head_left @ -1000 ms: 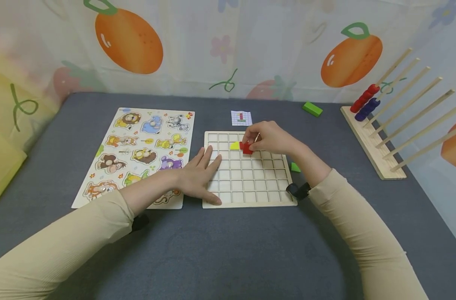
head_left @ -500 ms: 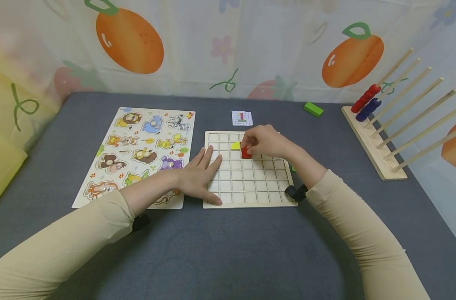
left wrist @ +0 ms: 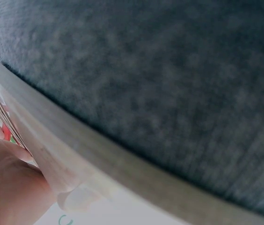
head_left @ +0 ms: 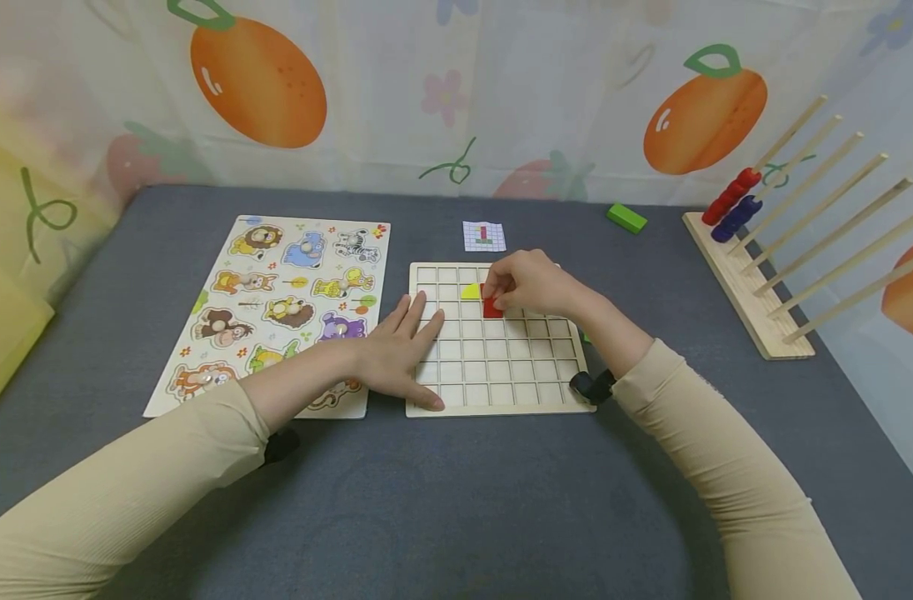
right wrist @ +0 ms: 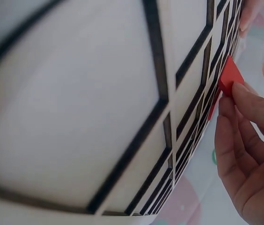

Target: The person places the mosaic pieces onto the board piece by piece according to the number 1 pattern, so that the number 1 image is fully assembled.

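My left hand (head_left: 396, 354) lies flat with spread fingers on the left edge of a wooden grid board (head_left: 512, 409). Thumb and fingers of my right hand (head_left: 535, 283) pinch a red block (head_left: 492, 310) at the board's upper middle. In the right wrist view the red block (right wrist: 230, 76) is tilted against the grid, with a strip of red (right wrist: 214, 105) below it. To its left, a yellow block (head_left: 471, 292) sits in the grid. The right fingers cover part of the red. Beyond the board lies a small pattern card (head_left: 483, 237).
An animal knob puzzle (head_left: 297, 310) lies left of the grid board, under the left forearm. A green block (head_left: 626, 218) rests at the back right, and another green piece (head_left: 586, 338) is mostly hidden by the right forearm. A wooden peg stand (head_left: 752, 287) with red and blue beads stands at right.
My right hand has moved slightly toward me and left, bringing the red block a little nearer and straighter along the grid. The left hand has stayed put.
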A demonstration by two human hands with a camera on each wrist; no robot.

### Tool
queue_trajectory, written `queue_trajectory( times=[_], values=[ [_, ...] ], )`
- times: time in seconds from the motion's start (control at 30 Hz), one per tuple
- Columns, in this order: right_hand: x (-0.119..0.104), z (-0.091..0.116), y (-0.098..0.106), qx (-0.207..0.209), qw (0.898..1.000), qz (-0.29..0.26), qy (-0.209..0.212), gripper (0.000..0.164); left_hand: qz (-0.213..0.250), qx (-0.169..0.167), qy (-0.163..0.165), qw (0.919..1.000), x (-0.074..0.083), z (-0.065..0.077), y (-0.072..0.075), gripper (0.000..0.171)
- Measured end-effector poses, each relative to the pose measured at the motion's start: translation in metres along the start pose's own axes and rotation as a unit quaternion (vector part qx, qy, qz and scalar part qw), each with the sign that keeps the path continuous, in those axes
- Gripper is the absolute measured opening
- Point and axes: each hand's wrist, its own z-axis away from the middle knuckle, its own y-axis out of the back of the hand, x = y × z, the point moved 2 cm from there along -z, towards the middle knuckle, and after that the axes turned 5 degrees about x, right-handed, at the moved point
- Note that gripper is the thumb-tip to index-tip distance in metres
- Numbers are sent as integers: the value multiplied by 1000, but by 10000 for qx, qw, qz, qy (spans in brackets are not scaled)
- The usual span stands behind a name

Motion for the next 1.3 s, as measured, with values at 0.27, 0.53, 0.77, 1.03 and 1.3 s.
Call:
queue_trajectory(
  times=[0.27,0.53,0.77,1.03,1.3],
  values=[
    [1,-1,-1,-49,10000,47,13,13,17,12,-15,10000,0,0,0,121],
    [0,-2,-1,-43,9999,158,14,16,53,9,-24,10000,-1,-1,0,121],
    [0,-2,-1,-67,9997,226,32,16,125,2,10,9999,-2,-2,-2,121],
    [0,-4,-3,-56,9994,335,10,14,132,-8,91,9999,-5,-5,-5,121],
    [3,5,17,156,9994,273,-112,13,120,-39,-11,9999,-2,-1,0,120]
  ],
)
